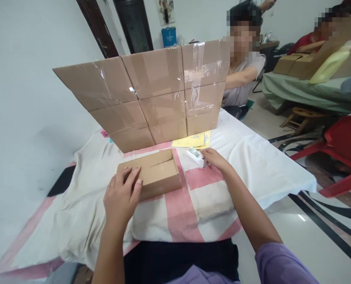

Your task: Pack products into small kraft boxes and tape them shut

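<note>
Cardboard box (157,171) set on cloth-covered table (258,165), its left end covered by the spread left hand (121,195); small white object (195,157), just right of it, pinched in the right hand (216,158).

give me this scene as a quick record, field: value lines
left grip: fingers spread on top of the cardboard box
right grip: fingers at the right end of a small white item; firmness of hold unclear
behind box: taped cardboard stack, three by three
at stack's foot: flat yellow item
underneath: white and pink cloth
beyond stack, right: another person, hand hidden
</note>
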Motion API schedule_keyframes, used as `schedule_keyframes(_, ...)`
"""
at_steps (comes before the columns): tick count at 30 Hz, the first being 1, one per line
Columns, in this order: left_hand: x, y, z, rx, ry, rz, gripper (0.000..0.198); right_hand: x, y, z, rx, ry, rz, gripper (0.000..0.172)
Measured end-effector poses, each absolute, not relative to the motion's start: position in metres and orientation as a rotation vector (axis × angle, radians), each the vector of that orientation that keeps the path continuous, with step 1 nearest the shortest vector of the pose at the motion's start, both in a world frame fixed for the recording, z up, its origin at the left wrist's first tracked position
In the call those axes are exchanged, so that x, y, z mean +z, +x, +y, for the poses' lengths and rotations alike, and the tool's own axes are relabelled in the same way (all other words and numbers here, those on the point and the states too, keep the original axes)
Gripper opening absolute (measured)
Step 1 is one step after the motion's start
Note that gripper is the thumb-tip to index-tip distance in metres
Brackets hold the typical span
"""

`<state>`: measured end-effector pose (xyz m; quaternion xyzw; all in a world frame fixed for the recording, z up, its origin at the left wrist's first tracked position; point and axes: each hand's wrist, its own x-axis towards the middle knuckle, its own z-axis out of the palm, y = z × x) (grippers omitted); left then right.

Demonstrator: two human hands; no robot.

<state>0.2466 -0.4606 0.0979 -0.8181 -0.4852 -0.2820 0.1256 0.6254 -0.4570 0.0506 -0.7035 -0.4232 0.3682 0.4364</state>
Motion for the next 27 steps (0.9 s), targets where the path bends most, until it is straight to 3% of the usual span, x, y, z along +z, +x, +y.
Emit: schedule_keyframes(27, 0.097, 0.248, -0.461, -0.842, -2.351, -1.396, 0.043, 0.051, 0.633, -0.465, 1.015, -1.651, -0.909, 0.028)
